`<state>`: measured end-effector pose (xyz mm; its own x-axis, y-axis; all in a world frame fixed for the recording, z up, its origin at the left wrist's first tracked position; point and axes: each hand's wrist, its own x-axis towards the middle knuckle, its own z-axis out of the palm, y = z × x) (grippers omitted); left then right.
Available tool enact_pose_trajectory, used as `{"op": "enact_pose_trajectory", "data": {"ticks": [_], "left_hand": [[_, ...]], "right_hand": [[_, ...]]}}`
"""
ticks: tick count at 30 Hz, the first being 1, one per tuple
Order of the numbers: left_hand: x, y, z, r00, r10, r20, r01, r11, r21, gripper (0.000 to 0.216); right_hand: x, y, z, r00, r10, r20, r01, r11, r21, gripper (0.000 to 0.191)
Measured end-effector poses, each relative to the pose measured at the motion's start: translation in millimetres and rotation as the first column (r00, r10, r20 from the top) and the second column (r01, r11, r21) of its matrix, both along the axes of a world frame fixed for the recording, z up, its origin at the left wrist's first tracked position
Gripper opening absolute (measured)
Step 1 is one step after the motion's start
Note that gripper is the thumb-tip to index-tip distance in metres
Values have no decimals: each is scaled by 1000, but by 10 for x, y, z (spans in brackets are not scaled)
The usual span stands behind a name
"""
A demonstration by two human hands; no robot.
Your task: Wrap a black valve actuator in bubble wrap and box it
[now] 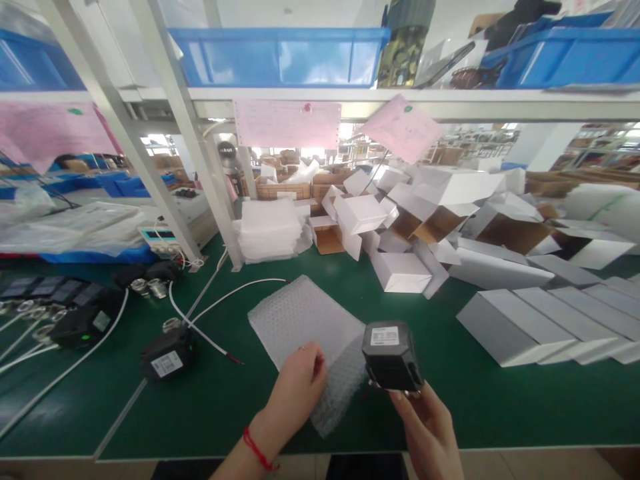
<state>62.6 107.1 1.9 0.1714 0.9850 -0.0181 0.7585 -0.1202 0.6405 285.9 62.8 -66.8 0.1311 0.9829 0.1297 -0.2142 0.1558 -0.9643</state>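
Note:
My right hand (429, 427) holds a small black box-shaped device (391, 355) with a white label on top, lifted just above the green table (450, 393). My left hand (296, 393), with a red string on the wrist, grips the near edge of a bubble-wrap bag (305, 320) that lies flat on the table. The black device sits right beside the bag's right edge.
Another black device (167, 357) with white cables lies to the left, with more devices (80, 320) further left. A pile of white cardboard boxes (450, 227) fills the right and back. A stack of bubble bags (267, 230) stands behind. Shelf posts (200, 167) rise at the left.

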Motion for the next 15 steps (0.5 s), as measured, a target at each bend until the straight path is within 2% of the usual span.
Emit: {"op": "enact_pose_trajectory", "data": {"ticks": [3,6,8,10,12,15], "left_hand": [[-37,-34,-16,999,-37,39,38,999,-25,18],[-40,-78,-22,994,-93,57,96,994,-48,12],[-23,-114,-29,993,-108,53,111,992,-56,14],[-5,-146,-34,994,-101,50,104,993,-62,17],[-1,-165,-38,995,-73,64,78,994,-78,19],[-21,-168,-46,992,-8,128,26,989,-143,15]], "right_hand": [[-53,24,52,1000,5,10,-5,1000,4,38],[-196,32,121,996,-7,-89,5,1000,-24,45],[-290,40,147,980,10,-201,-16,999,-30,42],[-350,46,166,939,98,-328,-119,992,-44,36],[-378,43,196,899,131,-418,-183,979,-88,35],[-406,17,248,906,77,-417,-146,980,-138,38]]}}
